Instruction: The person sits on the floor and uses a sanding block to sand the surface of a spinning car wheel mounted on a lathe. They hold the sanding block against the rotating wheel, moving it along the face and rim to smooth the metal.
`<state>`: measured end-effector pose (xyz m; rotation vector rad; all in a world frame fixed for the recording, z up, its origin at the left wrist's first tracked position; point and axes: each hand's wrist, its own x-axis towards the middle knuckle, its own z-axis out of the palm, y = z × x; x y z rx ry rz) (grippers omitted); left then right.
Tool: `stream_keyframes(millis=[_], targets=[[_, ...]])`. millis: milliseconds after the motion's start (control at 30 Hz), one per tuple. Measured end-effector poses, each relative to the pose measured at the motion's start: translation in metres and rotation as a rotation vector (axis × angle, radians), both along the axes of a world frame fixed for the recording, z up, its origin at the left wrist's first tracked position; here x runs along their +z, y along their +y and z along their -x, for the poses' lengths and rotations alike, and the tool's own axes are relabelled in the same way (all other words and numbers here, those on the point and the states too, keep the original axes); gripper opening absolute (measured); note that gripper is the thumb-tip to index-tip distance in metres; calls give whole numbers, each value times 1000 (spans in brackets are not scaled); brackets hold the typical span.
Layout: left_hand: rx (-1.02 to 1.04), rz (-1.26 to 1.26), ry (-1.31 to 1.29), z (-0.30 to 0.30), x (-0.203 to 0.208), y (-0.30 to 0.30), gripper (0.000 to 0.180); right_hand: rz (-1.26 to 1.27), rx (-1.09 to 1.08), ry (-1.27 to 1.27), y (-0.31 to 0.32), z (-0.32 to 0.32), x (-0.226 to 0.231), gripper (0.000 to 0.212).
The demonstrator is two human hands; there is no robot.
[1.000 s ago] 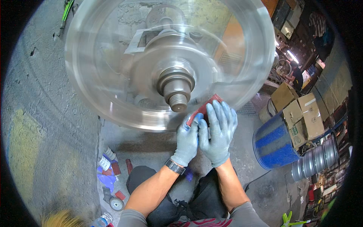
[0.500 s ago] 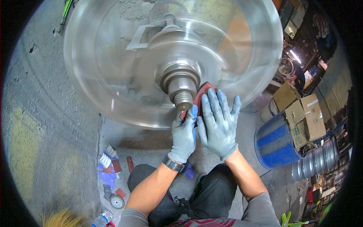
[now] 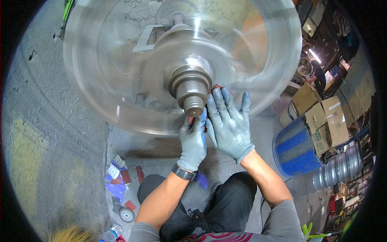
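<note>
A metal wheel rim (image 3: 86,90), its spokes blurred by spinning, turns on a shaft with a threaded end (image 3: 193,105). My left hand (image 3: 192,141), in a grey glove with a dark watch at the wrist, pinches the lower end of a folded piece of red-brown sandpaper (image 3: 217,87) just below the shaft end. Beside it, my gloved right hand (image 3: 231,125) lies flat over the sandpaper with fingers stretched, pressing it toward the rim's hub face. Most of the sandpaper is hidden under the right fingers; only its upper tip and a bit by the left thumb show.
On the right stand a blue drum (image 3: 296,147) with open cardboard boxes (image 3: 330,123) on it, and a row of metal rims (image 3: 338,171). Sandpaper scraps (image 3: 125,176), a small wheel (image 3: 127,215) and a plastic bottle (image 3: 111,233) lie at left by the wall. Another person (image 3: 318,76) is far right.
My right hand has shifted slightly left and up over the sandpaper, covering more of it. My left hand has moved a little left with it. The wheel rim keeps spinning.
</note>
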<state>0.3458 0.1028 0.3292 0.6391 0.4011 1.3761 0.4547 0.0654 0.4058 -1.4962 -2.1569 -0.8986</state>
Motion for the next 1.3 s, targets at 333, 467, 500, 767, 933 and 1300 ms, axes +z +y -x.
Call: stream_keyframes(millis=[333,467,500,767,933,1300], targets=[[47,36,25,-4,5,-1,27,3,-20,-13,-1,0,-4,58],[59,3,86,-3,7,-3,28,5,-17,19,-3,0,-3,59],[84,-45,151,-2,5,-2,29,10,-18,14,-4,1,-2,59],[44,71,-14,-6,6,0,27,10,20,7,0,-4,-5,58],[70,59,37,-4,6,-1,26,43,47,-34,2,-2,-1,58],[74,29,-2,3,5,0,35,10,72,-40,8,-1,-1,59]])
